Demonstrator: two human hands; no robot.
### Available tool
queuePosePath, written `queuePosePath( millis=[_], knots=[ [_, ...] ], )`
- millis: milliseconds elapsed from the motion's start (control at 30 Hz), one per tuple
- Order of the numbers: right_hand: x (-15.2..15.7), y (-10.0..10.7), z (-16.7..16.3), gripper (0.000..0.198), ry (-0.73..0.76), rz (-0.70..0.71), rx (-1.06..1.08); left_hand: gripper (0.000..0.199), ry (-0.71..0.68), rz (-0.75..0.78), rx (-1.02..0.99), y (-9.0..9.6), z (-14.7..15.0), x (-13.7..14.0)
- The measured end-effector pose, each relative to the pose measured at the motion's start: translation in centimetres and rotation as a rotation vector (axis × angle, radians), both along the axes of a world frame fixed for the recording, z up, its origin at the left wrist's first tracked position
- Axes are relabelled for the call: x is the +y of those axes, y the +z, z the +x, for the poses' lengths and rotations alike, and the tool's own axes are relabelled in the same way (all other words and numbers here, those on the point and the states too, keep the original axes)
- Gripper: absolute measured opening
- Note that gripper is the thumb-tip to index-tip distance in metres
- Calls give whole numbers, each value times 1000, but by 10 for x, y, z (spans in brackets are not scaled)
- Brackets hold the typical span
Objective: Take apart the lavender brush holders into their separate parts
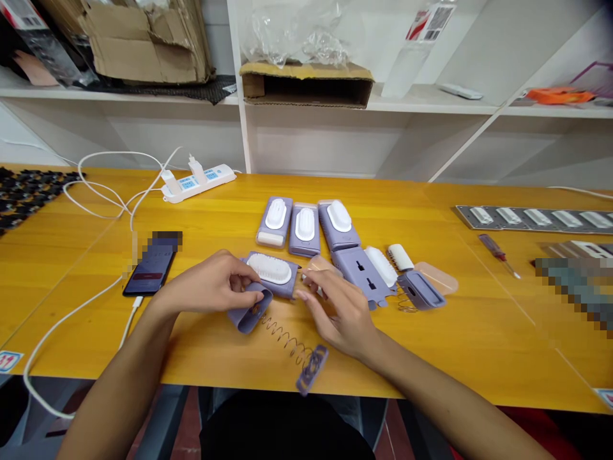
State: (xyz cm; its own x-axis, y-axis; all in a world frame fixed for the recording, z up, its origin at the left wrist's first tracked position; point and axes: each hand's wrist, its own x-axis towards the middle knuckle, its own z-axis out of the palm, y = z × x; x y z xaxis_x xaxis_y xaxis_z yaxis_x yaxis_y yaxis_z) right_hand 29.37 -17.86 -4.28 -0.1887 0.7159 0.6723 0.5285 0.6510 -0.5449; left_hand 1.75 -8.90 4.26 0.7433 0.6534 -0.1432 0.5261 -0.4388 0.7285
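My left hand (215, 281) is closed on the rim of a hollow purple plastic shell (245, 313), its open end facing right. A thin coil spring (287, 338) stretches from the shell down to a small purple end plate (312, 369) near the table's front edge. Just beyond the shell lies a purple brush piece with a white bristle pad (271, 268). My right hand (342, 310) hovers at that piece's right end, thumb and forefinger apart, nothing visible between them. A clear peach cap (325, 265) is partly hidden behind its fingers.
Three assembled purple brushes (305, 227) lie farther back. To the right sit a flat purple panel (361, 278), a white brush pad (382, 265) and a purple frame (421, 291). A phone (153, 265), a power strip (198, 184) and a screwdriver (498, 254) flank the work.
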Motion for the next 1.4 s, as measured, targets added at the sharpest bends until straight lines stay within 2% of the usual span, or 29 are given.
queuePosePath(
  millis=[100,167,233,300,467,633,667,700,800,867,933,1033,1100,1200,1300,1400],
  knots=[
    [0,12,7,28,236,-335,255,32,81,-12,-86,0,-1,1],
    [2,17,13,34,378,-526,419,34,164,-21,-156,0,0,1],
    [5,20,18,39,473,-638,521,33,248,-40,-241,0,3,0],
    [6,21,20,36,493,-693,552,33,319,-74,-325,0,7,-2],
    [7,22,18,60,464,-722,597,42,410,-163,-404,-5,19,-8],
    [10,27,34,113,529,-689,546,36,372,-37,-304,-8,25,-9],
    [10,29,37,118,536,-675,530,33,366,-14,-272,-8,25,-9],
    [9,30,40,114,535,-658,522,31,360,4,-230,-8,24,-10],
    [6,34,41,65,487,-586,509,30,304,-25,-68,-7,22,-11],
    [4,35,38,45,448,-575,513,35,212,-85,13,-6,21,-12],
    [3,36,35,49,449,-623,538,44,91,-60,65,-5,20,-13],
    [4,35,30,56,517,-720,610,50,5,218,68,-9,23,-16],
    [5,33,27,58,579,-747,673,45,7,406,-20,-14,27,-20],
    [8,28,22,61,671,-784,747,31,-3,556,-239,-24,35,-27],
    [9,23,18,60,718,-812,810,40,10,525,-374,-31,44,-34],
    [9,22,16,62,676,-822,848,59,69,316,-400,-38,51,-37]
  ],
)
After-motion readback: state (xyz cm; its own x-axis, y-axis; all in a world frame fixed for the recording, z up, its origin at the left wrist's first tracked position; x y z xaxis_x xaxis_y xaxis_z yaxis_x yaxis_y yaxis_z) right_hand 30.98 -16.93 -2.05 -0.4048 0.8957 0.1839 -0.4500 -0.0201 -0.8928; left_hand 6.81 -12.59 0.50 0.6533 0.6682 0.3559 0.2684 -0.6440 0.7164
